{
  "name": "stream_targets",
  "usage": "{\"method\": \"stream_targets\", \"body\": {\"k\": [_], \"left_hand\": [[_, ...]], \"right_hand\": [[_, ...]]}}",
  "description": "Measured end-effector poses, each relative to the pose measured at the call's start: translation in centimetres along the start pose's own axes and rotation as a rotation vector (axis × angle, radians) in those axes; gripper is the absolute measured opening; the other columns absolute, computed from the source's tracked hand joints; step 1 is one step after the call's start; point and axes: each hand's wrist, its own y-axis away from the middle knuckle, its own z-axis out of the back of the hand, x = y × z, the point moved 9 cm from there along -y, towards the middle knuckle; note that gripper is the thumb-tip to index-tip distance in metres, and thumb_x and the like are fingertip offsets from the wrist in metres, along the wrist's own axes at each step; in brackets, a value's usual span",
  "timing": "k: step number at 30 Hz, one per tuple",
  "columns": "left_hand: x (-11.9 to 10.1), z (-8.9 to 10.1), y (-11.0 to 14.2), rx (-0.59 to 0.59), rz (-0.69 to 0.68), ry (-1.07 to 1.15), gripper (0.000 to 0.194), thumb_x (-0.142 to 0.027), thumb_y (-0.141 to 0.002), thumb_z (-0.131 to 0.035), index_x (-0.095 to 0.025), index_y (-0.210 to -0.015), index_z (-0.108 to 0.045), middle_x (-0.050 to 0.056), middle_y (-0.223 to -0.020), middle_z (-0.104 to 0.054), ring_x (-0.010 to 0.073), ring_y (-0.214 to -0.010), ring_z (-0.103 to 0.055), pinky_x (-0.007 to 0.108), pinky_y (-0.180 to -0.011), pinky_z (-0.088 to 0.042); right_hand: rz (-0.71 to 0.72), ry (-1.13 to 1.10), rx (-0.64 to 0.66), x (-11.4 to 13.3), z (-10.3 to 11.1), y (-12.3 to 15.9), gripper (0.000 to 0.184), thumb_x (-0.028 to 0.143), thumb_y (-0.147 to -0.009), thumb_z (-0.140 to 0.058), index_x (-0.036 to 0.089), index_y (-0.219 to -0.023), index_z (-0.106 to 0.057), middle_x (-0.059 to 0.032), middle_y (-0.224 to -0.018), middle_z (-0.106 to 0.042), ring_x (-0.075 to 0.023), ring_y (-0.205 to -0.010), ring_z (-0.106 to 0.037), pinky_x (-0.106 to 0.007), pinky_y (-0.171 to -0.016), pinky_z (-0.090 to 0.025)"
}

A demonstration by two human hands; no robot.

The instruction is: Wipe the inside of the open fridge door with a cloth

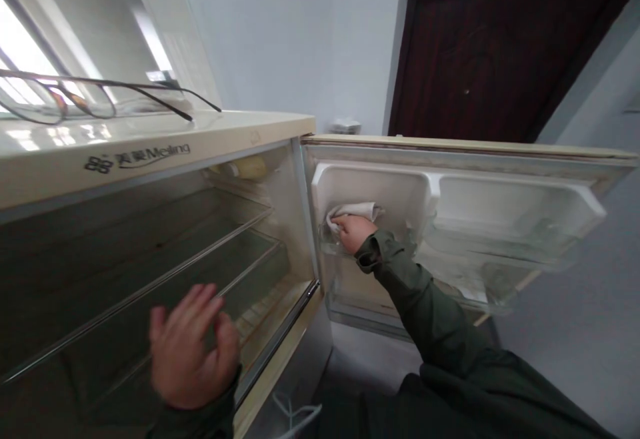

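A white cloth (367,211) is bunched under my right hand (354,232), which presses it into the upper left door compartment (395,189) of an open refrigerator. The fingers of that hand are closed around the cloth, and part of it sticks out above the knuckles. My left hand (193,352), slightly blurred, is raised before the refrigerator's interior with its fingers stretched out and nothing in it. Behind it are the glass shelves (200,255) of the refrigerator.
Eyeglasses (85,100) lie on the refrigerator's top (240,124). The open refrigerator door (470,149) reaches far to the right, with clear plastic door bins (500,249) along it. A dark red door (480,52) stands in the wall behind.
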Motion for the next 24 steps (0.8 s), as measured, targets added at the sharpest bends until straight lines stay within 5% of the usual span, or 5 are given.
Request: {"method": "stream_targets", "body": {"k": [3, 9, 11, 18, 24], "left_hand": [[-4.4, -3.9, -3.5, 0.073, -0.227, 0.073, 0.022, -0.007, -0.09, -0.053, -0.013, -0.111, -0.06, 0.015, -0.112, -0.072, 0.0284, -0.111, -0.066, 0.048, -0.106, -0.043], [-9.4, -8.9, -9.3, 0.089, -0.399, 0.265, 0.025, -0.013, -0.095, -0.046, -0.013, -0.116, -0.06, 0.01, -0.119, -0.072, 0.0276, -0.113, -0.067, 0.05, -0.101, -0.048], [-10.4, -10.5, -9.9, 0.094, -0.449, 0.323, 0.024, -0.016, -0.096, -0.044, -0.013, -0.113, -0.061, 0.01, -0.115, -0.073, 0.0274, -0.107, -0.069, 0.05, -0.096, -0.053], [-11.3, -14.8, -8.0, 0.094, -0.451, 0.499, 0.019, -0.015, -0.096, -0.046, -0.012, -0.104, -0.063, 0.006, -0.097, -0.075, 0.0214, -0.086, -0.071, 0.037, -0.077, -0.057], [-10.5, -15.0, -7.4, 0.021, -0.364, 0.512, 0.018, -0.014, -0.097, -0.049, -0.016, -0.103, -0.065, 0.008, -0.106, -0.073, 0.0211, -0.095, -0.068, 0.035, -0.081, -0.052]], "right_hand": [[-0.146, 0.062, -0.045, -2.5, 1.5, 2.0, 0.046, 0.009, -0.089, -0.045, 0.01, -0.128, -0.068, -0.015, -0.123, -0.068, -0.0281, -0.116, -0.064, -0.039, -0.106, -0.048], [-0.231, 0.145, -0.818, -2.7, 10.2, 7.8, 0.066, 0.01, -0.084, -0.041, 0.005, -0.15, -0.047, -0.0221, -0.121, -0.062, -0.0329, -0.12, -0.057, -0.049, -0.109, -0.044], [-0.206, 0.192, -0.897, -2.1, 11.1, 7.9, 0.065, 0.013, -0.086, -0.041, 0.007, -0.15, -0.046, -0.0215, -0.122, -0.061, -0.0336, -0.125, -0.053, -0.052, -0.113, -0.039], [-0.254, 0.249, -0.501, -4.8, 6.9, 4.6, 0.053, 0.011, -0.082, -0.05, 0.009, -0.132, -0.066, -0.0167, -0.131, -0.064, -0.0281, -0.127, -0.056, -0.041, -0.118, -0.035], [-0.138, -0.226, -1.236, -5.4, 1.1, 18.8, 0.032, 0.025, -0.081, -0.043, 0.023, -0.091, -0.073, -0.012, -0.094, -0.069, -0.0293, -0.101, -0.062, -0.047, -0.098, -0.049]]}}
